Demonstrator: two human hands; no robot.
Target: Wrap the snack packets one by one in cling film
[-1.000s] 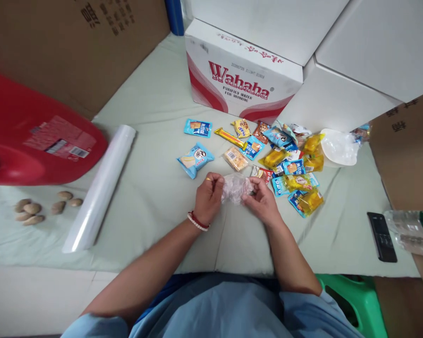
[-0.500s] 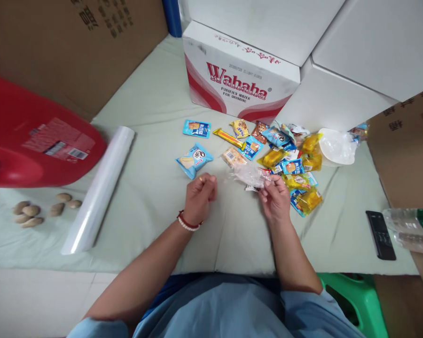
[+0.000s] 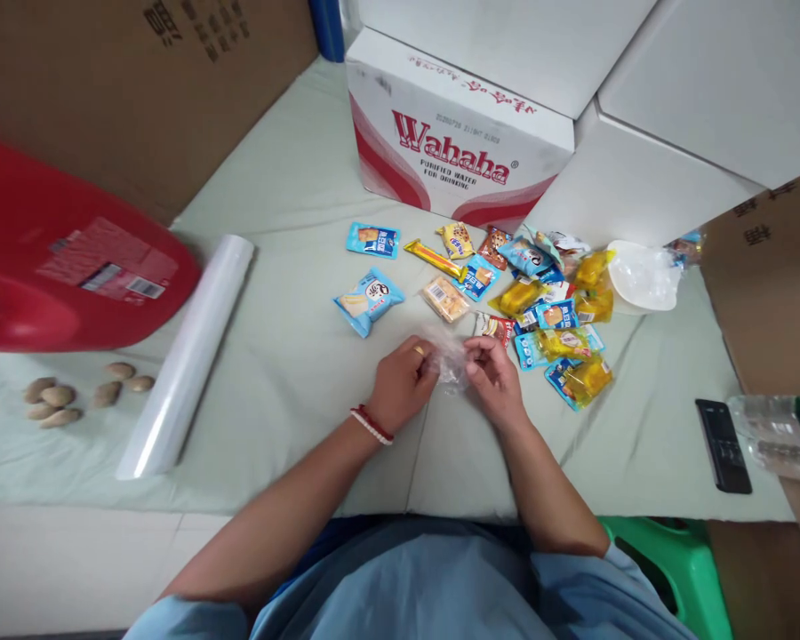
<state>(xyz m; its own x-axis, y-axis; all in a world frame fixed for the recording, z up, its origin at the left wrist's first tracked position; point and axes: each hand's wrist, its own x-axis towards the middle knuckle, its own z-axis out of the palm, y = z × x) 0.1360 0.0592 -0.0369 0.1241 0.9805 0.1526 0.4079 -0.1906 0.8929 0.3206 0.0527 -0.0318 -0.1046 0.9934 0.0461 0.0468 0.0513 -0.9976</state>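
A crumpled clear plastic bag (image 3: 449,364) hangs between my two hands above the cloth. My left hand (image 3: 405,378) pinches its left side, fingers closed. On the other side my right hand (image 3: 494,373) grips the bag between thumb and fingers. Just beyond are a square biscuit pack (image 3: 445,298) and a red and white packet (image 3: 494,328). A light blue snack bag (image 3: 369,302) and a flat blue packet (image 3: 372,241) lie to the left. Several yellow-wrapped snacks (image 3: 564,342) are heaped with blue packets on the right.
A Wahaha carton (image 3: 463,133) stands at the back. On the left are a plastic film roll (image 3: 187,356), a red jug (image 3: 80,258) and several brown nut-like pieces (image 3: 58,397). At right sit a white bowl (image 3: 644,277), a black phone-like device (image 3: 724,446) and a clear bottle (image 3: 777,427).
My right hand has brought the plastic bag left and toward me. My left hand has moved right and now holds the bag too. The red and white packet is more exposed.
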